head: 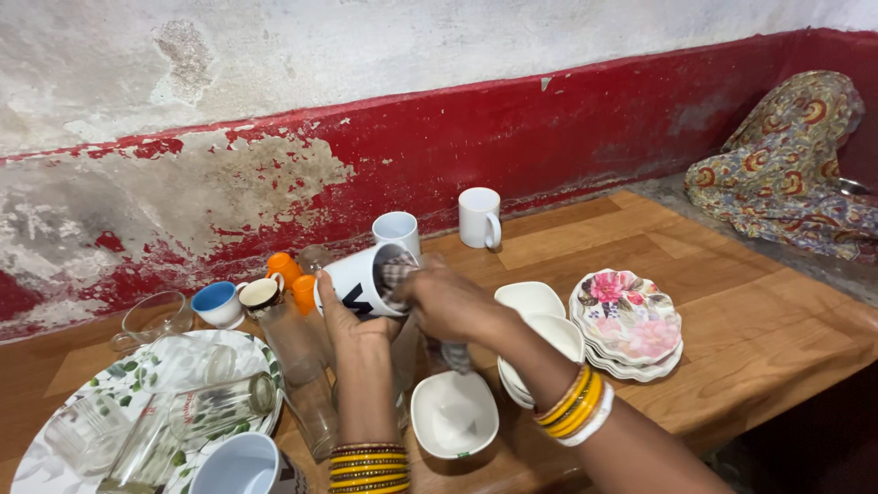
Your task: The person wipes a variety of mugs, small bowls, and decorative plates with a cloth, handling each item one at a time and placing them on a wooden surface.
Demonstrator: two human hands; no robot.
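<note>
Glazed white ceramic, the mug (361, 282) is stiff, breakable, likely slick; tipped above the surface's near edge. Left hand (343, 322) fingers clamp its wall; right hand (445, 300) pinches a checked cloth (395, 276) inside.

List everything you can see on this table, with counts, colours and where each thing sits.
White mug with black mark: one, tipped sideways, held at centre.
Checked cloth: one, grey, stuffed in that mug's mouth.
Plain white mugs: two, upright by the red wall.
Floral plates: one stack, pink and white, right.
White bowls: several, centre front.
Clear glasses: several, lying on leaf-print tray, left.
Patterned fabric: one, far right.
Left hand: cups the mug.
Right hand: grips the cloth.
</note>
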